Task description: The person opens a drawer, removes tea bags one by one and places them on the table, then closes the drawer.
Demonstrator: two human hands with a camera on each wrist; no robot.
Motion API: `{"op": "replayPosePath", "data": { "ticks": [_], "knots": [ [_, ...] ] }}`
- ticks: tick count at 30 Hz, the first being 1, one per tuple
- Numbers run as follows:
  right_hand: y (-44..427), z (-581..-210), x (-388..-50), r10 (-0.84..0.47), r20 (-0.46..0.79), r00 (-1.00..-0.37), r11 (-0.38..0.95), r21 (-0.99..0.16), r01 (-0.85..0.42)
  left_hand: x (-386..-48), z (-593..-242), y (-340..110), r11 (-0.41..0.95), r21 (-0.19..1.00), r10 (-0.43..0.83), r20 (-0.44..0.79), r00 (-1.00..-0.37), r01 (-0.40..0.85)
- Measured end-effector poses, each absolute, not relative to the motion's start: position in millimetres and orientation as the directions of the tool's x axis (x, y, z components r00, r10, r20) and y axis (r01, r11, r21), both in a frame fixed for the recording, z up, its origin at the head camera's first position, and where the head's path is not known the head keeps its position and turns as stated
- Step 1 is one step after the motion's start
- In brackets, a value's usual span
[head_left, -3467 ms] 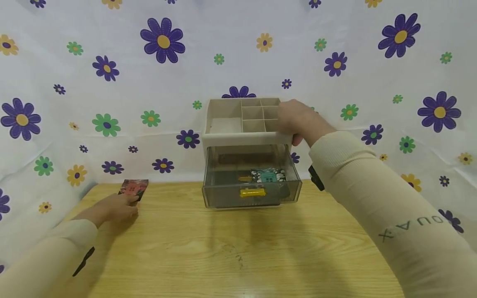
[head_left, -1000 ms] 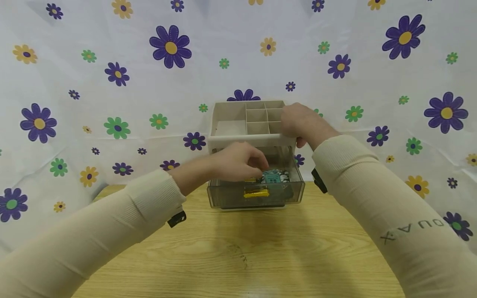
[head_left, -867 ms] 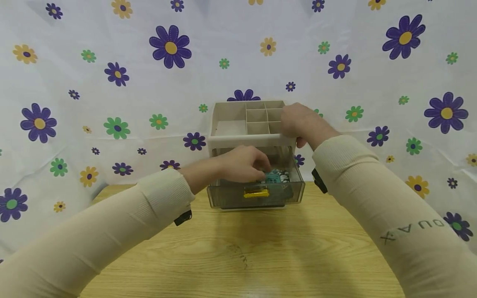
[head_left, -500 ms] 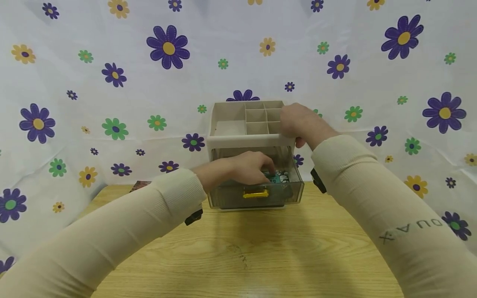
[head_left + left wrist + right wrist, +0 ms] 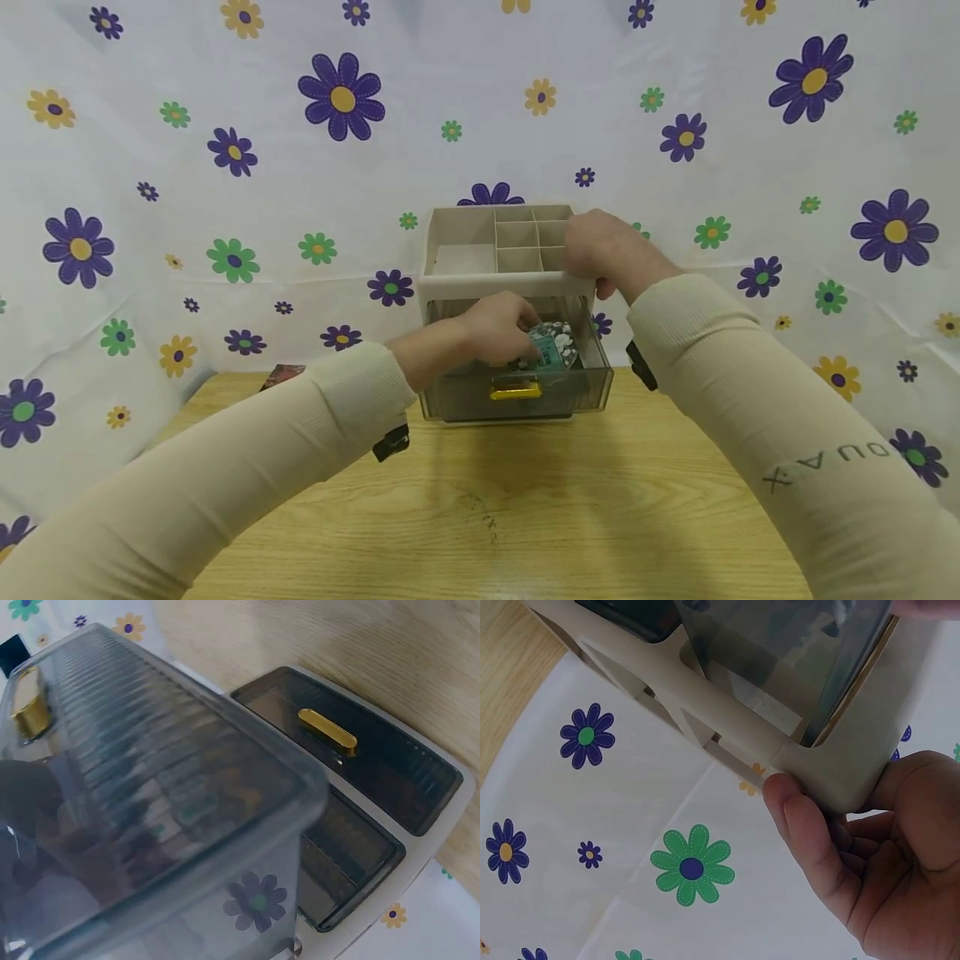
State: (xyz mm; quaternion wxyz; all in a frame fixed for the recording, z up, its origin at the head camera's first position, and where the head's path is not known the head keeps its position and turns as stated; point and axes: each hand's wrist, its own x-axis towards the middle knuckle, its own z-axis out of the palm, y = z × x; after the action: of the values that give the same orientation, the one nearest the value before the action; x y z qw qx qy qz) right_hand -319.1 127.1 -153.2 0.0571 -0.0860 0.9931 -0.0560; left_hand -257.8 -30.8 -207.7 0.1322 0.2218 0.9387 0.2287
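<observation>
A cream desktop organizer (image 5: 461,286) stands against the cloth, its smoky clear top drawer (image 5: 592,387) pulled out. Inside the drawer my left hand (image 5: 495,329) pinches a teal packet (image 5: 551,352) with a black-and-white pattern, which tilts up a little. The left wrist view shows the drawer's clear front (image 5: 172,765) from close by; the hand is only dimly visible through it. My right hand (image 5: 603,250) grips the organizer's upper right corner. In the right wrist view, the right hand's (image 5: 900,862) thumb and fingers wrap round that cream corner (image 5: 840,780).
A dark red packet (image 5: 282,375) lies at the table's back left, mostly behind the left sleeve. A gold handle (image 5: 515,390) sits on the drawer front. Lower closed drawers (image 5: 390,772) show below it. The wooden table (image 5: 480,517) extends in front; flowered cloth (image 5: 480,83) hangs behind.
My left hand has gone from beside the red packet on the table into the drawer and taken hold of the teal packet, which is now raised slightly. The right hand stays on the corner.
</observation>
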Motion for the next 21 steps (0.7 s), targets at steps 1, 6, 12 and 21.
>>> {"op": "replayPosePath", "data": {
  "ticks": [1, 6, 12, 21],
  "knots": [
    [127, -153, -319, -0.176, -0.104, -0.979, 0.979, -0.124, -0.163, -257, -207, -32, 0.786, 0.523, 0.459, -0.135, -0.878, 0.33],
    [127, -154, -317, -0.177, -0.108, -0.978, 0.977, -0.14, -0.162, -253, -202, -37, 0.703, 0.67, 0.406, -0.103, -0.908, 0.238],
    [127, -154, -316, -0.194, -0.106, -0.975, 0.978, -0.103, -0.184, -247, -190, -48, 0.638, 0.726, 0.379, -0.008, -0.925, 0.256],
    [128, -156, -315, -0.19, -0.102, -0.977, 0.977, -0.115, -0.178, -243, -181, -70, 0.545, 0.808, 0.295, 0.067, -0.953, 0.225]
  ]
}}
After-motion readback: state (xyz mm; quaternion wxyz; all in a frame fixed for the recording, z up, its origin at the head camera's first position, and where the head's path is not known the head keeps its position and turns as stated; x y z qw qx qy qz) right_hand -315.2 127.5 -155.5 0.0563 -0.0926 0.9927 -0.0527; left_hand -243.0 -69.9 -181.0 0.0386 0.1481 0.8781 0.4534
